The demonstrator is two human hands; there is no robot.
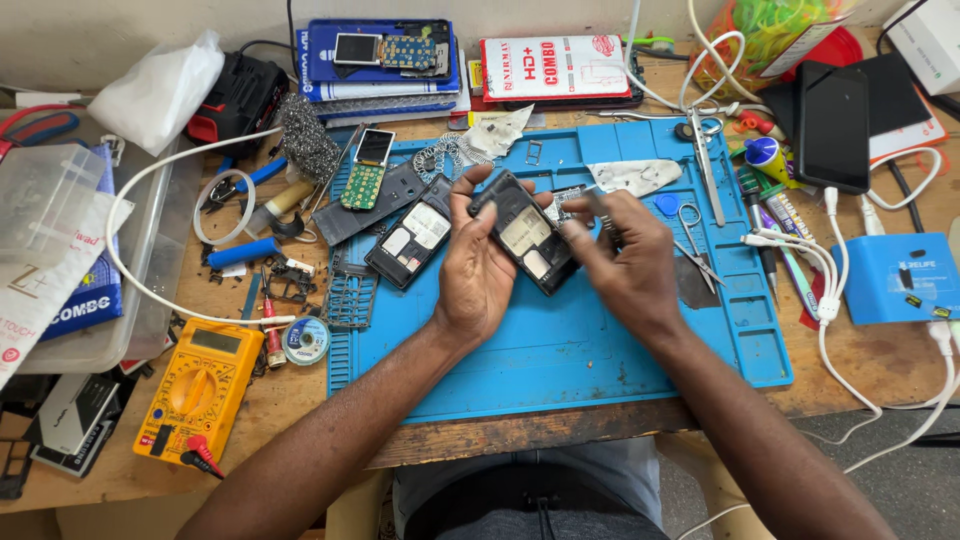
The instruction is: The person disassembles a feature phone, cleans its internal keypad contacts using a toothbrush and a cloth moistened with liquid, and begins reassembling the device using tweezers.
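Observation:
My left hand (478,268) grips an opened black phone body (527,238), held tilted above the blue work mat (560,350), its inner metal parts facing up. My right hand (625,262) is closed around a thin metal tool (600,212) whose tip rests at the phone's upper right edge. A second opened black phone (411,243) lies on the mat just left of my left hand. A keypad phone board with a small screen (366,168) lies further left, at the mat's corner.
A yellow multimeter (198,388) sits near the front left edge with a solder spool (305,340) beside it. Scissors and tweezers (706,170) lie at the mat's right side. A black smartphone (832,126), white cables (825,290) and a blue box (908,278) are at right.

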